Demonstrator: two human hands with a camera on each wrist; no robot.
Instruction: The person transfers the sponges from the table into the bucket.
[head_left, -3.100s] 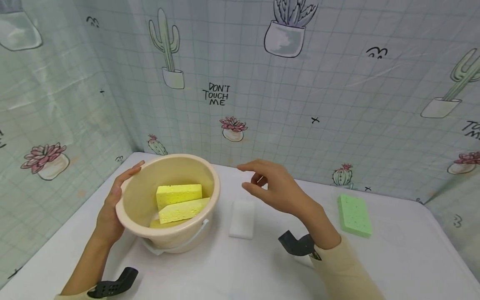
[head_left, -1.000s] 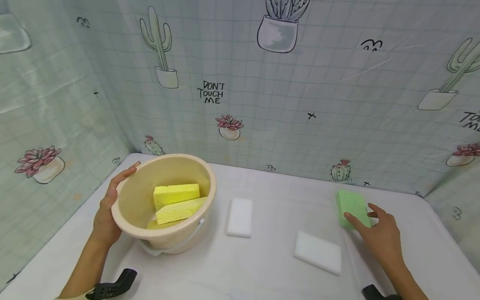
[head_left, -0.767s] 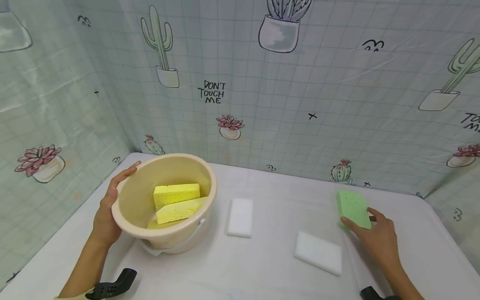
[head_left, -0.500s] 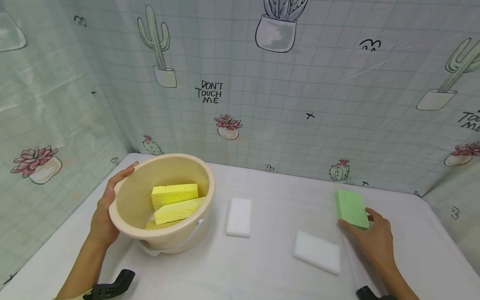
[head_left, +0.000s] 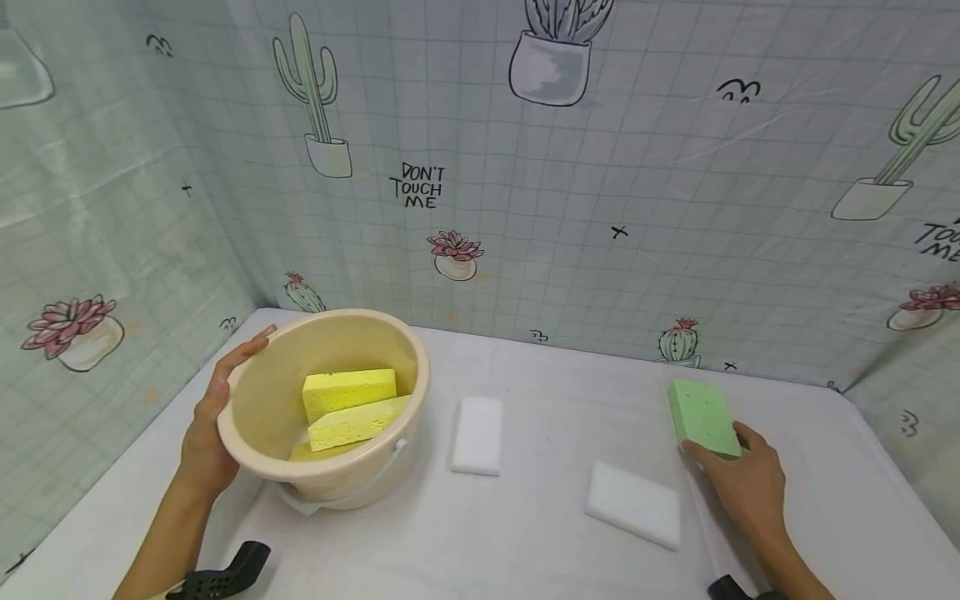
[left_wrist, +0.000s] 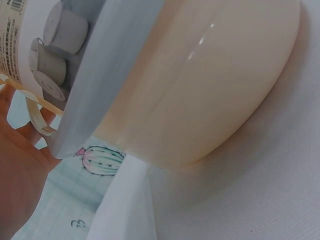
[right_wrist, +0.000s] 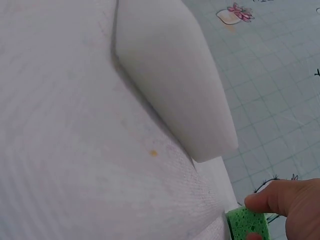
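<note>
Jutting fwd, green sponge [head_left: 703,415] has near end btwn R-hand fingers [head_left: 753,438].

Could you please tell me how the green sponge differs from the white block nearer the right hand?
The green sponge is pitted with small holes; the white block looks smooth. The right hand grips the green sponge, while the white block lies untouched on the table. Both are rectangular and outside the bucket.

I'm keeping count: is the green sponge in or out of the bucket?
Out: the right hand pinches the green sponge away from the bucket, where only yellow sponges show.
</note>
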